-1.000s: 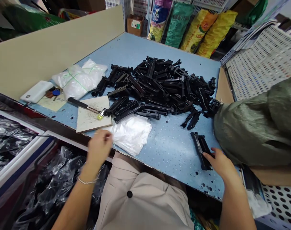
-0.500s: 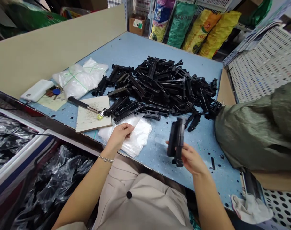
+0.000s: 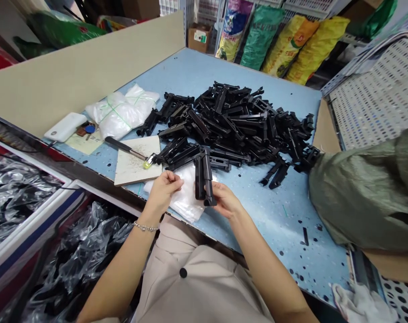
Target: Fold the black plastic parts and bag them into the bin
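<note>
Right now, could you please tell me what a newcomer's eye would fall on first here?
Most likely the big heap of black parts sprawled across the middle of the blue table. Next might come the single held part, in the right grip by the flat white plastic at the near edge. The bulky olive-green sack on the right probably stands out too.

A pile of parts (image 3: 237, 123) lay on the desk (image 3: 261, 215) behind some bags (image 3: 186, 204); a board (image 3: 132, 172) lay left of the bags, a sack (image 3: 362, 197) at the desk's right.
</note>
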`<state>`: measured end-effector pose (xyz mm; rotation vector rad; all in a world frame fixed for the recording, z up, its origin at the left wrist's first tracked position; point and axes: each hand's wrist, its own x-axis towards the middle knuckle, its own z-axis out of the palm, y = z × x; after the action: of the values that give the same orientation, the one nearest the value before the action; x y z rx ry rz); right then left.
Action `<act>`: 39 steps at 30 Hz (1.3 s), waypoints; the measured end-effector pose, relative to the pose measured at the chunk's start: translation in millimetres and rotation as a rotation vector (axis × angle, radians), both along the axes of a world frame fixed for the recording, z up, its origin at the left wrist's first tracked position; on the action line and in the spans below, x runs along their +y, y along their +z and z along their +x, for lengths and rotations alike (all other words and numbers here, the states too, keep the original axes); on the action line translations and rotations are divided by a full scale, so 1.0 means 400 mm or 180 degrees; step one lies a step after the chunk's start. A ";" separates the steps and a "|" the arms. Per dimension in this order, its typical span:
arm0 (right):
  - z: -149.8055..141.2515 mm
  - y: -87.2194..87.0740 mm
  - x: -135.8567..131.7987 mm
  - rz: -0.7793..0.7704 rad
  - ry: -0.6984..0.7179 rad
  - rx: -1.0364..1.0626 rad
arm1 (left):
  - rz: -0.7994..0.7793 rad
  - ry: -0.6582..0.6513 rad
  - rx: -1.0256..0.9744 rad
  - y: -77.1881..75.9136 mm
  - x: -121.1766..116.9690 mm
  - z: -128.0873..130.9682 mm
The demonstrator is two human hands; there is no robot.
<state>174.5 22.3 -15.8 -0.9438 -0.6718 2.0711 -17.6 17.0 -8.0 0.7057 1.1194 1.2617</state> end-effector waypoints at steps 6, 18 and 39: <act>0.016 0.003 0.001 0.0015 0.0183 0.0163 | 0.0495 -0.0388 0.2015 0.007 -0.012 0.019; -0.009 0.000 -0.009 0.0130 0.0161 0.0098 | 0.0356 -0.0351 0.1871 0.000 -0.006 0.025; 0.044 0.000 -0.117 -0.0738 0.0864 0.0487 | 0.1277 -0.0824 0.2877 0.029 -0.024 -0.061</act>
<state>192.2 -24.6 -15.9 -0.8448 -0.5091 2.4756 -41.9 7.3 3.6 1.7780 1.4221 0.9459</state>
